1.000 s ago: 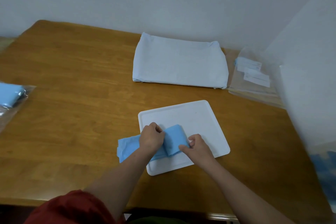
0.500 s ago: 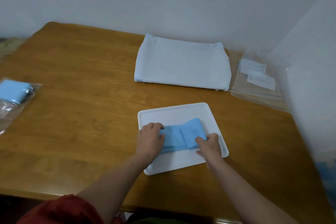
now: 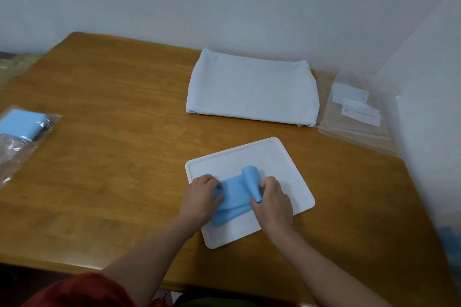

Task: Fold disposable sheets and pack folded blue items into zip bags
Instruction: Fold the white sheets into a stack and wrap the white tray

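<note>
Centrally, low in the frame, the thin blue sheet (image 3: 235,194) lies on a smooth white rounded-corner tray (image 3: 274,154), its long axis running left to right, the right end curled up into a loop. The left hand (image 3: 202,198) pinches its left end; the right hand (image 3: 273,203) grips the curled end. At the right edge, clear zip bags (image 3: 354,129) carry white labels (image 3: 349,94), writing too small to read. The surface (image 3: 112,157) is glossy wood.

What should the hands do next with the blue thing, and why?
Probably the right hand should lay the curled-up end over toward the left hand and press flat: the blue sheet on the white tray is only part folded, its right end raised.
</note>
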